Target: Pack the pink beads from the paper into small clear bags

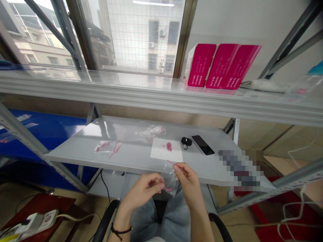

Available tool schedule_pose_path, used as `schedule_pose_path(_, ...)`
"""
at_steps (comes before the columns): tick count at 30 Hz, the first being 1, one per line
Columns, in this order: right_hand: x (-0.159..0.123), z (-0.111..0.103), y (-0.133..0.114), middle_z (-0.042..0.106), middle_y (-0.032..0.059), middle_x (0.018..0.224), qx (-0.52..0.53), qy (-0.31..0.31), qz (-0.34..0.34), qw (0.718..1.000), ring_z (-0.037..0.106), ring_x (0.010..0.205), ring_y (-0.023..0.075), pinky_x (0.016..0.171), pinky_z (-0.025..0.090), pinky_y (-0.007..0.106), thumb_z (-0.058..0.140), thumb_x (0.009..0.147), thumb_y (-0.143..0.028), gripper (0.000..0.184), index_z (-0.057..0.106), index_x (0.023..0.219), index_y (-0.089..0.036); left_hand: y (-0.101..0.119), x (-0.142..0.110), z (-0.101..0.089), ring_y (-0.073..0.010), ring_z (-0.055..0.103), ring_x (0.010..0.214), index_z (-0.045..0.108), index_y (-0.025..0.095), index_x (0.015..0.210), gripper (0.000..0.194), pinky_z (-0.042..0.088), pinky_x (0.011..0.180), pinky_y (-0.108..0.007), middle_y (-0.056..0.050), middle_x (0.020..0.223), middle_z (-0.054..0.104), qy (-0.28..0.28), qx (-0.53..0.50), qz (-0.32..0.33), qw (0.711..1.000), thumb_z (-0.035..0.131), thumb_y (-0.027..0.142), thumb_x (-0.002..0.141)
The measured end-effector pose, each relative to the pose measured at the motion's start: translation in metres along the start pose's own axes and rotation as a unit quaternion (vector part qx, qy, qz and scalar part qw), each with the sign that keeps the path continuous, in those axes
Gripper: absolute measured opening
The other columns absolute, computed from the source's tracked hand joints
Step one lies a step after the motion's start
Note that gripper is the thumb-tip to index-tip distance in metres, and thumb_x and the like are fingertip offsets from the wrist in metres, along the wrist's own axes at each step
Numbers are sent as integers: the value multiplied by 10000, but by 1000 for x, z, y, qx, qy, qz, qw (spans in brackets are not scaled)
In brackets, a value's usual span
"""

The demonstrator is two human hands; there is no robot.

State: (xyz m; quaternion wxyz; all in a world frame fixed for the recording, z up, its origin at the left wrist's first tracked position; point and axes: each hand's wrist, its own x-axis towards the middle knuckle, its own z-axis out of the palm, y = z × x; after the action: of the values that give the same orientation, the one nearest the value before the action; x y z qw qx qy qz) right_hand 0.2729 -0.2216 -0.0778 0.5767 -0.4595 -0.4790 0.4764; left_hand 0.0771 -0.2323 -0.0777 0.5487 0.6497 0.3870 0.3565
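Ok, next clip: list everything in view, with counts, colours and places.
cartons: 3, magenta, upright on the upper shelf
folded cloth: 1, off-white, upper shelf, right
paper sheet: 1, white, on the lower shelf
beads: several, pink, on the paper sheet
small plastic bags: 2, clear, lower shelf, left of the paper
smartphone: 1, black, lower shelf, right
clip pouch: 1, black, beside the smartphone
held plastic bag: 1, clear, between the hands
left hand: 1, at the bag
right hand: 1, pinching the bag

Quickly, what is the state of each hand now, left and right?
Left hand: closed, pinching the side of a small clear plastic bag.
Right hand: closed, pinching a thin pink strand at the bag's top.
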Motion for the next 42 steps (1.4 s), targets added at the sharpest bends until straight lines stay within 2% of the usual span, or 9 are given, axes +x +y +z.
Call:
schedule_pose_path(4, 0, 2, -2, 575, -17, 658, 8, -16, 3, 1000, 480, 605, 130, 561, 394, 238, 751, 836, -464, 276, 722, 882, -193, -4, 7, 11, -163, 633, 835, 707, 168, 972, 256, 467, 722, -238, -44, 947, 715, 5, -70, 10, 997, 818, 249, 756)
schedule_pose_path(10, 2, -6, -1, 582, -12, 675, -9, -22, -22, 999, 486, 614, 135, 570, 404, 244, 749, 845, -423, 222, 728, 854, -202, -20, 13, 26, -107, 549, 522, 641, 167, 923, 295, 440, 524, -221, 30, 648, 637, -28, -137, -49, 989, 835, 299, 743)
schedule_pose_path(15, 0, -3, -4, 595, -13, 680, -16, -46, -35, 998, 520, 628, 142, 596, 422, 251, 725, 874, -399, 190, 727, 848, -210, -10, 8, 15, -215, 656, 983, 686, 189, 1148, 418, 530, 825, -308, -78, 1049, 712, -38, -168, 26, 985, 816, 352, 786)
schedule_pose_path(22, -7, 18, -12, 670, 20, 800, -56, -146, -31, 987, 605, 764, 176, 702, 468, 271, 667, 925, -383, 199, 718, 866, -200, 1, 8, 6, -176, 628, 836, 708, 161, 922, 272, 498, 796, -275, -46, 839, 687, 116, -116, 67, 984, 619, 417, 951)
schedule_pose_path(26, -8, 24, -15, 602, -3, 742, -114, -161, -40, 980, 533, 702, 154, 640, 415, 254, 650, 932, -395, 240, 693, 802, -198, -1, 3, -6, -162, 595, 739, 686, 167, 845, 315, 484, 699, -253, -18, 754, 645, 139, -68, 46, 987, 611, 457, 943)
schedule_pose_path(30, -7, 15, -13, 574, -4, 719, -124, -153, -30, 980, 527, 700, 166, 644, 410, 262, 648, 918, -454, 286, 680, 787, -202, 0, -15, -57, -186, 605, 782, 696, 173, 858, 317, 475, 747, -277, -26, 795, 656, 242, 6, 38, 970, 616, 472, 925)
schedule_pose_path(34, -4, -20, -4, 610, 12, 733, -114, -103, 9, 988, 555, 710, 190, 660, 436, 281, 675, 870, -522, 316, 708, 869, -208, 14, -34, -149, -195, 575, 799, 640, 200, 794, 311, 460, 777, -290, -5, 784, 619, 346, 156, 40, 924, 556, 470, 924)
schedule_pose_path(38, -2, -59, 8, 587, 1, 672, -121, -27, 24, 992, 525, 667, 185, 636, 420, 279, 701, 835, -529, 320, 721, 871, -211, 28, -17, -234, -231, 581, 890, 628, 208, 808, 252, 485, 794, -320, -31, 878, 644, 305, 290, 14, 907, 445, 362, 889)
schedule_pose_path(42, 0, -73, 13, 585, 3, 664, -109, 21, 29, 993, 523, 670, 191, 645, 419, 287, 713, 811, -542, 335, 722, 849, -209, 21, 31, -270, -231, 588, 950, 573, 213, 637, 217, 438, 970, -353, -48, 841, 671, 226, 378, -5, 898, 417, 211, 788)
